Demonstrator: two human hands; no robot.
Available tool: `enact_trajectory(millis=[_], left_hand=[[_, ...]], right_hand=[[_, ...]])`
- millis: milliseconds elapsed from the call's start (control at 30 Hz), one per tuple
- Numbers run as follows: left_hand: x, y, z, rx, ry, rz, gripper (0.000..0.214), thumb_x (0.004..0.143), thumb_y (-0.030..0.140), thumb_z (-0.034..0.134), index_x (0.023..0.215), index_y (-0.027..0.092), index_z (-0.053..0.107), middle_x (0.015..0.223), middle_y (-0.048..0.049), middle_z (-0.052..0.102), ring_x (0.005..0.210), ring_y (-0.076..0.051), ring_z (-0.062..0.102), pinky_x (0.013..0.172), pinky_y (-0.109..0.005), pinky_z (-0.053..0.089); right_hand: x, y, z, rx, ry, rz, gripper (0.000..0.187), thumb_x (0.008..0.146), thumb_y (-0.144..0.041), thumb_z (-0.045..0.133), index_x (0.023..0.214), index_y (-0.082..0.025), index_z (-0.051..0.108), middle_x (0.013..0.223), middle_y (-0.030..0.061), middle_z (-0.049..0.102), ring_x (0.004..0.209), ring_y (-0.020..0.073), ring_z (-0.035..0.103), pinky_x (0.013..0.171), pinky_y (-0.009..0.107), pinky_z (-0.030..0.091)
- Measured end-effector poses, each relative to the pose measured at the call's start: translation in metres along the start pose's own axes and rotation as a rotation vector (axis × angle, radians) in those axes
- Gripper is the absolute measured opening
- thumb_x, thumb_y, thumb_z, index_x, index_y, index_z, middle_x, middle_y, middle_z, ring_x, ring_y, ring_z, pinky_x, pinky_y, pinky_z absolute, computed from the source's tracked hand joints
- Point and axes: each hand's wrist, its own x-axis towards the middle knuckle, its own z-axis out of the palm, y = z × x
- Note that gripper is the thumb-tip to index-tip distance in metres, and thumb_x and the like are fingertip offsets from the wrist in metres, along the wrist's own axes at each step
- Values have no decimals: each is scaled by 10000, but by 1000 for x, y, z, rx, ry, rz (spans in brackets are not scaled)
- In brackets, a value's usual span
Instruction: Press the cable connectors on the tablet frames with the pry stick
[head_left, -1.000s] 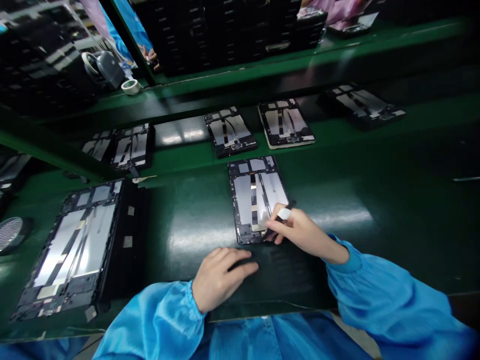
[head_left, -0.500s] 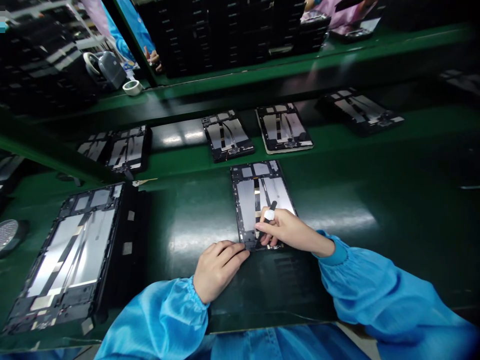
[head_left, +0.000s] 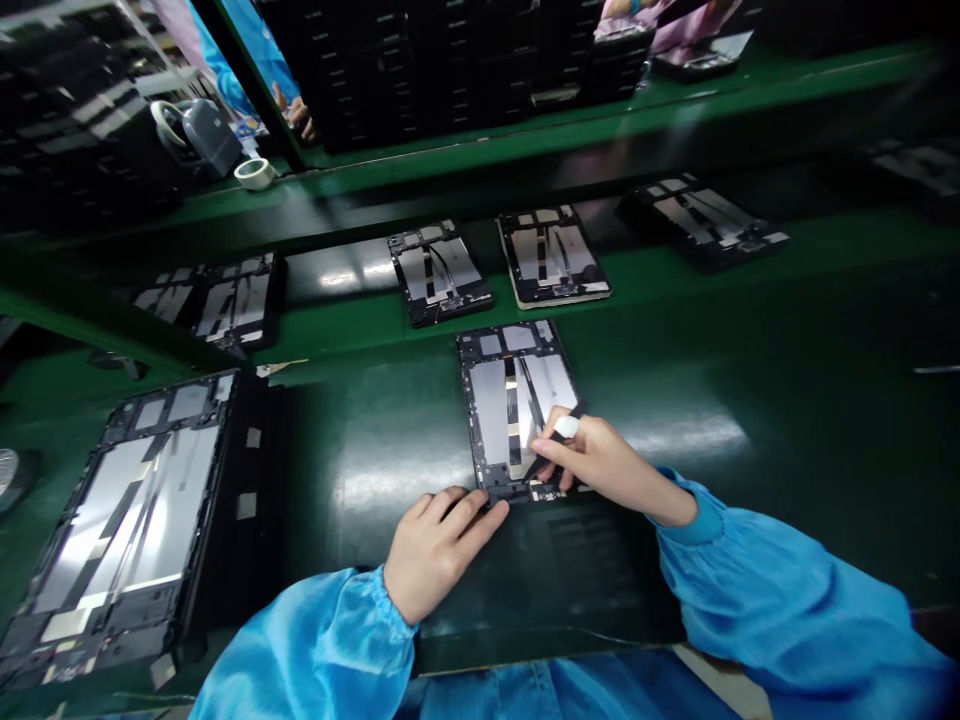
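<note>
An opened tablet (head_left: 489, 400), its inside facing up, lies on the green bench top in front of me. My right hand (head_left: 589, 455) pinches a thin black pen-like tool (head_left: 541, 460), its kind unclear, with the tip down near the tablet's lower edge. A white wrap covers one finger of that hand. My left hand (head_left: 444, 545) rests flat, fingers stretched out, with its fingertips at the tablet's lower left corner. A small circuit board (head_left: 546, 491) shows at the tablet's lower edge, partly under my right hand.
A stack of opened tablets (head_left: 142, 510) stands at the left. More tablets (head_left: 553, 258) lie along the back strip. A roll of tape (head_left: 255, 174) sits on the ledge by a green post. Behind are tall black stacks (head_left: 450, 70) and a co-worker's hand (head_left: 296, 112).
My right hand has moved slightly right with the tool, which leans over more and shows its tip. My left hand stays at the corner. The whole view has shifted a little.
</note>
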Motion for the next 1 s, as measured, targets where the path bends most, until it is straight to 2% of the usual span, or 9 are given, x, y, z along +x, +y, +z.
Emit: enact_trajectory(millis=[100,200,400,667,767,900,1000], left_hand=[[0,-1,1,-14,-2,-3,335,1026,151,375,1279,212,586,1146,-67,651,999,-192,569,802,-305,464],[-1,-1,3,-25,21,-16,331,1017,142,399,1278,218,587,1145,-73,639,1001,-197,570,817,-315,474],[-2,-1,8,-17,33,-24,351,994,124,431,1290,235,585,1181,-92,620,1045,-213,574,819,-325,483],[0,0,8,47,11,-24,401,994,126,399,1341,244,562,1184,-105,612,1031,-218,577,789,-320,476],[3,4,9,42,-10,-47,395,979,138,451,1336,259,566,1194,-111,597,1039,-229,577,789,-326,486],[13,11,10,38,-69,-98,401,961,236,538,1351,327,547,1184,-116,595,1014,-251,593,754,-346,514],[14,8,6,-56,-59,-89,353,968,238,531,1312,300,580,1246,-104,600,1065,-248,590,797,-366,540]], right_hand=[[-12,5,-6,-126,63,-85,232,922,-410,581,822,-201,588,710,11,655,649,184,692,519,263,544],[-18,8,-6,-210,65,-137,223,930,-394,585,814,-205,606,745,13,649,675,184,686,550,270,527],[-16,15,-2,-64,81,-120,217,926,-386,602,802,-209,582,672,-9,648,659,187,712,533,267,514],[-16,14,0,-79,94,-85,181,903,-355,618,798,-213,578,664,-6,668,665,201,725,514,265,505],[-16,13,1,-100,92,-90,174,905,-348,617,803,-213,578,665,-5,670,658,201,721,526,269,510],[-17,10,0,-133,104,-110,194,904,-364,617,788,-217,566,649,-5,646,609,191,687,514,275,509],[-18,13,-2,-115,115,-137,250,902,-414,614,753,-220,566,653,3,621,578,186,655,504,285,512]])
